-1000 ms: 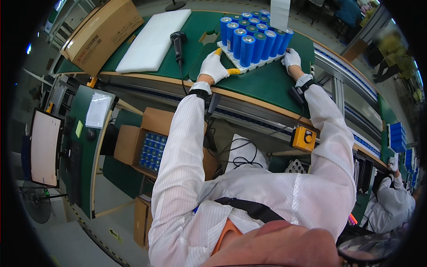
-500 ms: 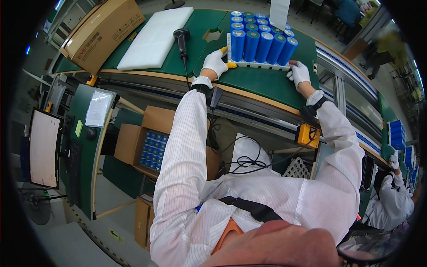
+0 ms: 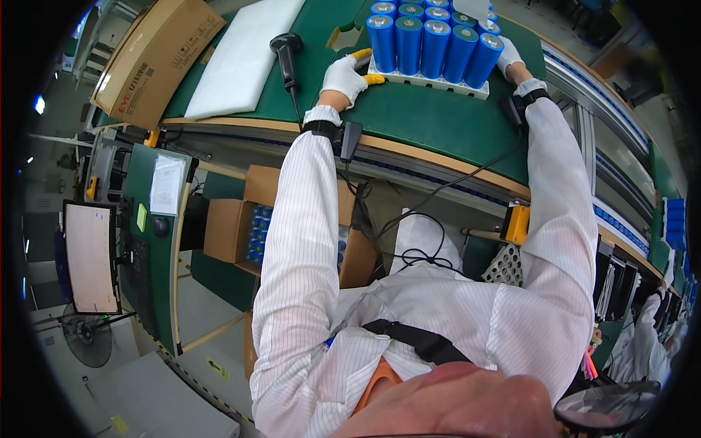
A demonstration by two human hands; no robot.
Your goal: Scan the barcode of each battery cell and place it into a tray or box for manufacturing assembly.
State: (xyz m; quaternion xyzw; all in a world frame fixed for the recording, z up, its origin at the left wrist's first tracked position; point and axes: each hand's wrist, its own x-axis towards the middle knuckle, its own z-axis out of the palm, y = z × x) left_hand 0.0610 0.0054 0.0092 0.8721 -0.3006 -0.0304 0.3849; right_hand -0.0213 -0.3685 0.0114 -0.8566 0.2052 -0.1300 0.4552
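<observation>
Blue cylindrical battery cells (image 3: 436, 50) stand upright in rows in a white plastic tray (image 3: 431, 82) on the green bench. At the tray's near left corner is my left hand (image 3: 343, 80), in a white glove with yellow fingertips. Its thumb and a finger lie against two sides of that corner, gripping it. Beyond the tray's right end, my right hand (image 3: 510, 57), also gloved, reaches beside the cells. Its fingers are mostly hidden behind them. A white sheet (image 3: 473, 7) stands over the cells at the top edge.
Left of my left hand lie a black handheld scanner (image 3: 286, 58), a white foam sheet (image 3: 244, 58) and a cardboard box (image 3: 157, 62). Below the bench, an open carton (image 3: 226, 230) holds more cells. A black cable (image 3: 438, 193) hangs near my arms. A monitor (image 3: 91, 255) stands left.
My right hand has moved from the tray's near right corner to farther back along its right side. My left hand stays at the left corner. The whole view has shifted, with the bench higher.
</observation>
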